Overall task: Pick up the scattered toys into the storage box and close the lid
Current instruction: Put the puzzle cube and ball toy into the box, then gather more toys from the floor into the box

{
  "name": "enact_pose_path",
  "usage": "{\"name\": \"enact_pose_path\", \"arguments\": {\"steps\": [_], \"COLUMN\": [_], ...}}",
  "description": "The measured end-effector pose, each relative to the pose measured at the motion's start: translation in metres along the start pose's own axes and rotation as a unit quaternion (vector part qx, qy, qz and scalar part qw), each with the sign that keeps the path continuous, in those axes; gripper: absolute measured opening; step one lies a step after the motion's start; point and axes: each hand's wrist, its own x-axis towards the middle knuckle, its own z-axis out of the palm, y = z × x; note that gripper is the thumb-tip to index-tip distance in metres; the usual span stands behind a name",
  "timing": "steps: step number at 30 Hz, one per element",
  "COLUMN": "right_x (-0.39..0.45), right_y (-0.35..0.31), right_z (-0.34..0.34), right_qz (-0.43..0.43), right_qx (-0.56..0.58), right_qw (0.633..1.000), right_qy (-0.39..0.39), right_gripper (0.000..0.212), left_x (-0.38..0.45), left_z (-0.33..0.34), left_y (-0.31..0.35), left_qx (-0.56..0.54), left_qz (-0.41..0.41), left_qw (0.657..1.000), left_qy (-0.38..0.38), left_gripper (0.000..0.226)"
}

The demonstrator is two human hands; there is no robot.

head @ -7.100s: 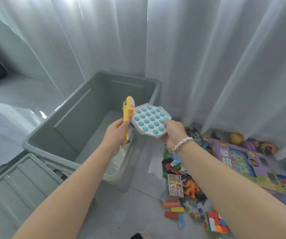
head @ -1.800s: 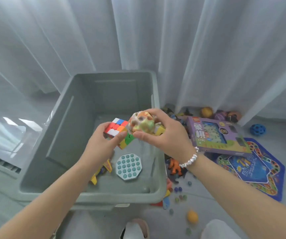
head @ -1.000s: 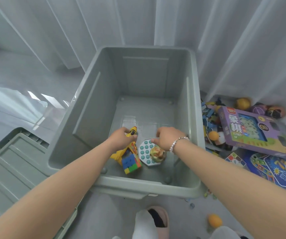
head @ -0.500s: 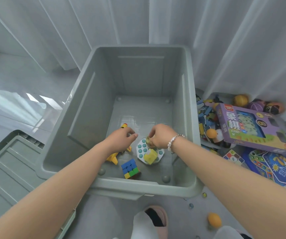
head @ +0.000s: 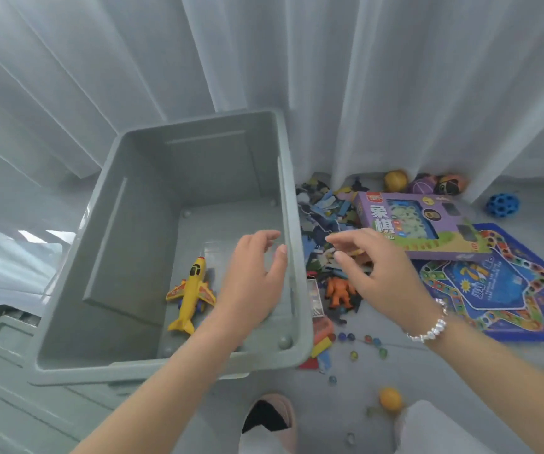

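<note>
**Both hands empty above the grey box and the toy heap**

Seen from the head camera, the big grey-green plastic storage box (head: 139,257) stood open on the floor in front of the white curtain (head: 362,77). On its bottom lay a yellow toy aeroplane with orange wings (head: 190,294), nose pointing to the box's far wall. The left hand (head: 251,286) hung over the box's right side, fingers loosely spread and holding nothing; it hid part of the bottom. The right hand (head: 375,273), with a white bead bracelet (head: 431,326) on its wrist, was just outside the box's right wall, fingers relaxed and apart, also empty, above the heap of scattered toys.

Right of the box, near its wall, stood an orange animal figure (head: 339,291) among dark puzzle pieces (head: 326,208). Farther right lay a purple cardboard game box (head: 418,224) and a blue star-shaped game board (head: 500,283). Small glass marbles (head: 365,342) and an orange ball (head: 390,398) lay by the box's near right corner. The matching grey-green ribbed lid (head: 8,404) lay on the floor at the box's near left.
</note>
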Motion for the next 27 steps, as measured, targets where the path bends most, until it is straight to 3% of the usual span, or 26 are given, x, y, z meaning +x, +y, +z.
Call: {"name": "enact_pose_path", "arguments": {"steps": [4, 8, 13, 18, 24, 27], "right_x": [-0.040, -0.078, -0.115, -0.143, -0.152, -0.145], "right_y": [0.054, 0.104, 0.156, 0.181, 0.194, 0.195], "right_z": [-0.016, -0.016, 0.010, 0.038, 0.052, 0.056], "right_qz": [0.051, 0.117, 0.196, 0.251, 0.289, 0.318], "right_qx": [-0.016, -0.030, -0.100, -0.192, -0.177, -0.121], "right_qw": [0.998, 0.993, 0.967, 0.906, 0.895, 0.916], "right_qy": [0.030, 0.003, -0.130, -0.284, -0.291, -0.211], "right_gripper": [0.024, 0.024, 0.030, 0.048, 0.045, 0.038], "left_x": [-0.015, -0.031, -0.044, -0.062, -0.075, -0.073], "left_z": [0.060, 0.120, 0.178, 0.208, 0.218, 0.220], "left_y": [0.039, 0.051, -0.003, -0.057, -0.086, -0.095], "left_qx": [0.107, 0.124, 0.078, 0.060, 0.110, 0.106], "left_qz": [0.106, 0.171, 0.057, -0.056, -0.048, -0.057], "left_qw": [0.988, 0.977, 0.984, 0.972, 0.981, 0.987], "left_qy": [0.033, -0.008, -0.151, -0.219, -0.154, -0.110], "left_gripper": [0.052, 0.043, 0.031, 0.027, 0.034, 0.038]}}
